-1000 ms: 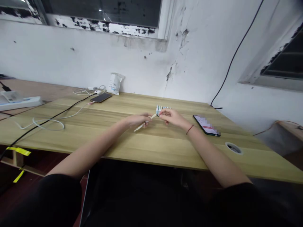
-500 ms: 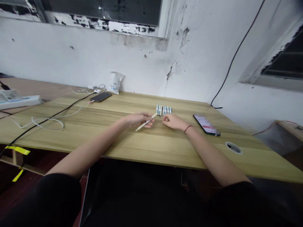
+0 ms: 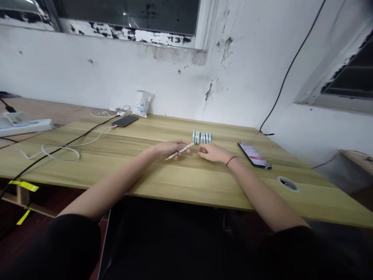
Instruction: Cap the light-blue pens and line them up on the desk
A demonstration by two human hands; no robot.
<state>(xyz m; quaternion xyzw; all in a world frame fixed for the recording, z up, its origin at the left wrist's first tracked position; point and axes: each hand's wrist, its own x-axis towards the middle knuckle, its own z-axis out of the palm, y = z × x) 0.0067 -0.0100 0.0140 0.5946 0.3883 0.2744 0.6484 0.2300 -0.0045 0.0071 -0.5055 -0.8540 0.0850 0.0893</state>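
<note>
A slim cream-coloured pen (image 3: 180, 151) lies slantwise in my left hand (image 3: 170, 149), one end pointing down to the left and the other up to the right. My fingers are closed around its middle, just above the wooden tabletop (image 3: 180, 179). To the right, my right hand (image 3: 211, 152) rests with curled fingers close to the pen's upper end, apart from it. Whether anything is inside those fingers cannot be made out. Right behind both hands, several short pale blue and white sticks, perhaps small highlighters (image 3: 205, 137), stand side by side in two groups with a narrow gap.
On the right lie a phone with a lit screen (image 3: 254, 154) and a round cable hole (image 3: 288, 184). Back left are a dark phone (image 3: 125, 120), a white packet (image 3: 142, 103) and a white charger (image 3: 121, 114). A black cable (image 3: 62, 147) crosses the left side.
My left hand has turned slightly and the pen lies a little flatter. The right hand has shifted slightly left. The sticks have kept their places.
</note>
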